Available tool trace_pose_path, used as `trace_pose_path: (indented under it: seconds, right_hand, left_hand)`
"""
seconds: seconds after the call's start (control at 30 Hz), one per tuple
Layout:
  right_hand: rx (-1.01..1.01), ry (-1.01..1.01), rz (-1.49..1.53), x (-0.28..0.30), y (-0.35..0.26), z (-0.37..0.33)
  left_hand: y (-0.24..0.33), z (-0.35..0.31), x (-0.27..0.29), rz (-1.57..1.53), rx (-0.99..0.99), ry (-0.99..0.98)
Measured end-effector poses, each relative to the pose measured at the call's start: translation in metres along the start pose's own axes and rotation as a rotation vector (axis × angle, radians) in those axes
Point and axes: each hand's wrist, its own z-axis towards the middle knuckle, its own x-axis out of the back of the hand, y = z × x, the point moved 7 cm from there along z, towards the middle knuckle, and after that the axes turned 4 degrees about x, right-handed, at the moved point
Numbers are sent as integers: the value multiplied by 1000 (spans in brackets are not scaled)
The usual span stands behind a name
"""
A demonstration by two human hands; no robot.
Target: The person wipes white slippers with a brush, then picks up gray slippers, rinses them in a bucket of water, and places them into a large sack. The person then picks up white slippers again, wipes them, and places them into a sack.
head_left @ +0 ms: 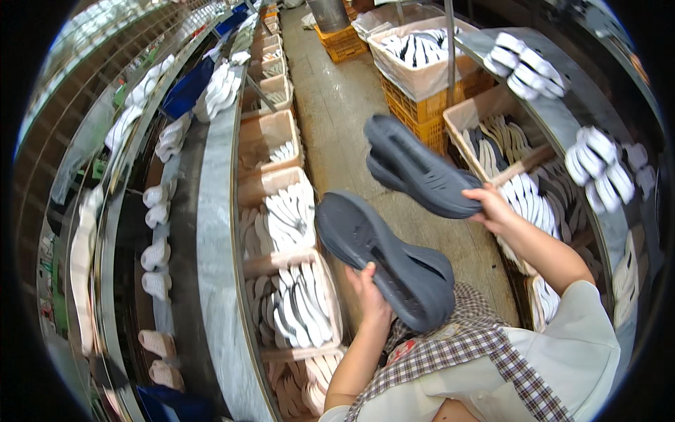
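Dark grey shoe soles (pixel 362 225) rest in my left hand (pixel 369 292), whose fingers and thumb close around their middle edge. At least two seem stacked together, with a second curved rim showing on the right. My right hand (pixel 489 209) grips more dark grey soles (pixel 422 169) by the near end, held out over the aisle. Another sole edge shows beneath the upper one. The two bundles are apart, both in the air in front of my checked apron (pixel 485 352).
Pink bins (pixel 336 320) of white and grey soles line the left side, below a metal ledge (pixel 218 246) and a dark conveyor belt (pixel 186 260) with pale soles beside it. On the right are a sole-filled bin (pixel 457 133), yellow crates (pixel 415 109) and a shelf (pixel 548 116) bearing white soles.
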Motion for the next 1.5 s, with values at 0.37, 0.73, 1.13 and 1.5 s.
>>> trace_pose_path:
  seconds: [0.37,0.73,1.13,1.5]
  right_hand:
    - [-177,-245,-611,-205,8,318]
    - [-488,-687,-457,-378,-14,505]
    - [-121,-701,-1340,-491,-43,870]
    - [87,-597,-1376,-560,-168,1165]
  left_hand:
    - [22,246,-152,295,103,-198]
    - [108,550,-148,670,408,-285]
    - [284,900,-290,931,93,-727]
    - [331,1178,-463,1461,290,-1126]
